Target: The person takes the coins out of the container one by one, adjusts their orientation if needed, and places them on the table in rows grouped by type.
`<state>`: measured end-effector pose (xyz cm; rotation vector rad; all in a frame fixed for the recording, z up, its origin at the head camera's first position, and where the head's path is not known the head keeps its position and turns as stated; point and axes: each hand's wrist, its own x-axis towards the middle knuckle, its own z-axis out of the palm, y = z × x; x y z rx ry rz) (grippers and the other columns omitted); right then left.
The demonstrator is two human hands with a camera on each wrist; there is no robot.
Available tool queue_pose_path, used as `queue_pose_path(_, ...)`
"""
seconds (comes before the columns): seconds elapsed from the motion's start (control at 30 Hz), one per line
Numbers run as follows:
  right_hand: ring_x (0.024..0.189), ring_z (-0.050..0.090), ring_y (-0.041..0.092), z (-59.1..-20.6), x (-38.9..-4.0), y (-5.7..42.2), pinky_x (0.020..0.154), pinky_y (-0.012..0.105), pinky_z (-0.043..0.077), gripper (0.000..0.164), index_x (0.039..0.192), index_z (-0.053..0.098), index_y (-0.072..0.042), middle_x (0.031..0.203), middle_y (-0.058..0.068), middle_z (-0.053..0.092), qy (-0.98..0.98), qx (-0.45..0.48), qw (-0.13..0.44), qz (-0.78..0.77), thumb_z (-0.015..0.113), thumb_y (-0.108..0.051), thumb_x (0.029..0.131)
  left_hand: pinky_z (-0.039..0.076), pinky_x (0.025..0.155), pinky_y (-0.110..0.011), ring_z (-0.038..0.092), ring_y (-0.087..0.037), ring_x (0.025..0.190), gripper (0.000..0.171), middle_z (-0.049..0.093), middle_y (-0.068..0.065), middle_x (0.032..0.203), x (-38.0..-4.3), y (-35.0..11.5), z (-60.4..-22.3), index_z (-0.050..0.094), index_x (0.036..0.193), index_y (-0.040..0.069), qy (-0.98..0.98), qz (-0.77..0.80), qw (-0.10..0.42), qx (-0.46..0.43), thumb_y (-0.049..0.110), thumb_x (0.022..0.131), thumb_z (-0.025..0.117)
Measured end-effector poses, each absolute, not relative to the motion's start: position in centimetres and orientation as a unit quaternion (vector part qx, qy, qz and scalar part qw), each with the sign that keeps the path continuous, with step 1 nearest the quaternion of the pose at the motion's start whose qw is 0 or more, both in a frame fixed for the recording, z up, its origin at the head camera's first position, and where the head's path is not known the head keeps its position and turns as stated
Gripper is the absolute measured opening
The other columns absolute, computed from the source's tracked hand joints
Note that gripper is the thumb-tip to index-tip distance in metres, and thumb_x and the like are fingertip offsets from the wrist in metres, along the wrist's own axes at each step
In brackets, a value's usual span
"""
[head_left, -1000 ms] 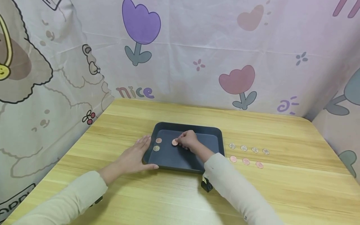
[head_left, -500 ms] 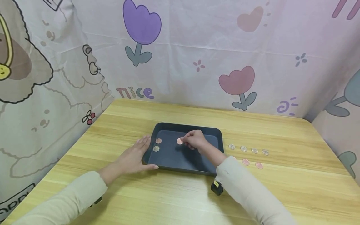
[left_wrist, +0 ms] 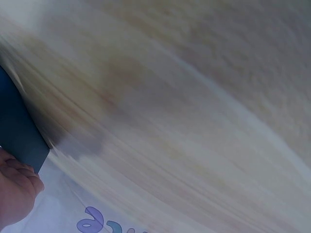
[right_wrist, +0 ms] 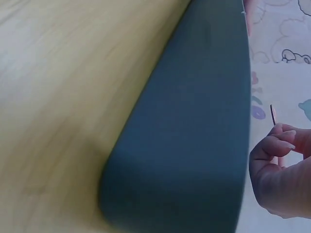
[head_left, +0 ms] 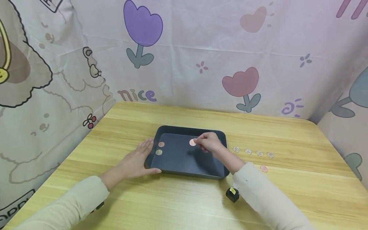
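A dark rectangular baking tray (head_left: pixel 184 174) lies on the wooden table. My left hand (head_left: pixel 135 161) rests against its left side, fingers straight and thumb stretched along the front edge; the left wrist view shows part of that hand (left_wrist: pixel 19 189) beside the tray wall. Over the tray's right half, my right hand (head_left: pixel 209 141) pinches a copper-coloured coin (head_left: pixel 192 142) between thumb and fingertips. The right wrist view catches this coin (right_wrist: pixel 273 114) edge-on, above the tray's rim. Inside the tray at the left lie a copper coin (head_left: pixel 161 144) and a pale gold coin (head_left: pixel 159 152).
To the right of the tray, several silvery coins (head_left: pixel 248 151) lie in a row. A copper coin (head_left: pixel 264 168) shows in front of them, with the right sleeve (head_left: pixel 258 188) hiding part of that area. A black wrist device (head_left: pixel 232 194) hangs under the right sleeve. Patterned cloth (head_left: pixel 178 64) hangs behind.
My right hand has moved to the right over the tray, carrying the pinched copper coin. The right sleeve now covers copper coins seen before on the table. The left hand has stayed put.
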<state>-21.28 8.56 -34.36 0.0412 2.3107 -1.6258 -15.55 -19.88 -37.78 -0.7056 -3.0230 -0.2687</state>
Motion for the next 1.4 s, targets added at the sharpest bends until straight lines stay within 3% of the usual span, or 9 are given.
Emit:
queue_pose_path(0.63,0.046,0.037,0.003,-35.2,-19.8,15.4,0.042,0.013,0.03,0.012,0.081,0.055,-0.003,0.058,-0.006,0.048,0.782,0.008,0.155,-0.603,0.057,-0.01,0.09,0.026,0.113,-0.048,0.021,-0.038,0.14,0.111,0.021,-0.023,0.152,-15.4,-19.9,-37.7,0.023,0.143,-0.007,-0.971,-0.085,0.01,-0.222,0.071,0.073,0.058)
queue_pose_path(0.9,0.044,0.036,0.003,-34.8,-18.7,18.1,0.04,0.016,0.028,0.013,0.081,0.054,-0.005,0.057,-0.007,0.046,0.788,0.019,0.154,-0.595,0.057,-0.014,0.09,0.027,0.113,-0.049,0.021,-0.039,0.14,0.11,0.021,-0.023,0.152,-15.3,-19.8,-37.6,0.023,0.143,-0.007,-0.97,-0.091,0.01,-0.223,0.071,0.073,0.058)
queue_pose_path(1.23,0.048,0.038,0.002,-34.9,-17.7,21.6,0.042,0.015,0.031,0.017,0.075,0.053,-0.008,0.057,-0.009,0.045,0.802,0.015,0.15,-0.578,0.056,-0.014,0.091,0.026,0.113,-0.049,0.021,-0.038,0.14,0.111,0.021,-0.022,0.152,-15.0,-20.1,-37.6,0.024,0.144,-0.006,-0.972,-0.095,0.01,-0.217,0.073,0.072,0.056)
queue_pose_path(1.4,0.049,0.038,0.001,-34.8,-17.0,23.7,0.042,0.014,0.032,0.016,0.082,0.054,-0.005,0.062,-0.008,0.045,0.81,0.022,0.158,-0.565,0.055,-0.018,0.092,0.023,0.115,-0.047,0.021,-0.037,0.141,0.112,0.021,-0.023,0.152,-15.3,-20.1,-37.5,0.023,0.143,-0.007,-0.97,-0.097,0.011,-0.224,0.073,0.072,0.056)
